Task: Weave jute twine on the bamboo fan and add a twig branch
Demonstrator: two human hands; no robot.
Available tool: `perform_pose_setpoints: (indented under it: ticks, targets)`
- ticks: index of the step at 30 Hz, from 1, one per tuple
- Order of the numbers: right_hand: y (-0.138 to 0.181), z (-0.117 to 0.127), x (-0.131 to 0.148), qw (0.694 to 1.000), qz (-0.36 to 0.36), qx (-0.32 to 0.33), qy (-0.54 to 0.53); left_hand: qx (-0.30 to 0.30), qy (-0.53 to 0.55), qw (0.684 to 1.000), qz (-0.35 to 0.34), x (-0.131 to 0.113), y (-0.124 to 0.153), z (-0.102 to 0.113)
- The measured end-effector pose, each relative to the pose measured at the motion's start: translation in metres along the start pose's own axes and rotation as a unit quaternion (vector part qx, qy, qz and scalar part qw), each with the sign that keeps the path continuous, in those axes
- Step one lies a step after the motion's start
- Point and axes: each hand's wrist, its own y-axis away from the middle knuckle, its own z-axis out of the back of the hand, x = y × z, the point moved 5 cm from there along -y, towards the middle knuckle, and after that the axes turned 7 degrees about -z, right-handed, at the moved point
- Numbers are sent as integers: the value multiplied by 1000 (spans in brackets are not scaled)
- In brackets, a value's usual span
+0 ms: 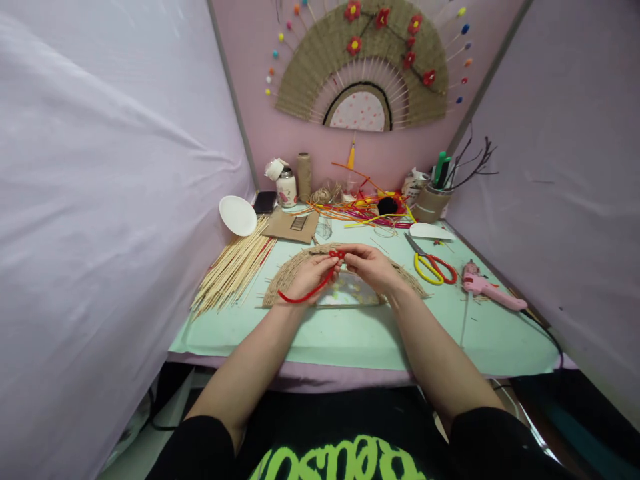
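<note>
Between my two hands is a red pipe cleaner (306, 295), its upper end bent into small loops and its tail hanging down across my left wrist. My left hand (315, 275) pinches it just under the loops. From the other side, the fingers of my right hand (369, 265) close on the looped part. Both hands are over a half-round fan (286, 280) of woven twine on thin sticks, which lies on the table. A pale, patterned half circle at the fan's centre is partly covered by my hands.
Bamboo sticks (233, 267) lie to the left by a white plate (238, 215). Scissors (433, 265) and a pink glue gun (493, 288) with its cable are on the right. Colourful pipe cleaners (345, 213) lie behind, beside a pot of twigs (433, 202). A finished fan (310, 73) hangs on the wall.
</note>
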Motion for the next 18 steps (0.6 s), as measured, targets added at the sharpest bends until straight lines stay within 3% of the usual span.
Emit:
perform_pose_setpoints:
  ticks: [7,18]
  targets:
    - [1,-1,-1,999,-19,26,-15,50,-56,997,29,-1,5,-6]
    - [-2,-6,-5,999,-8,17,-51,21,-100,995,0,1,2,1]
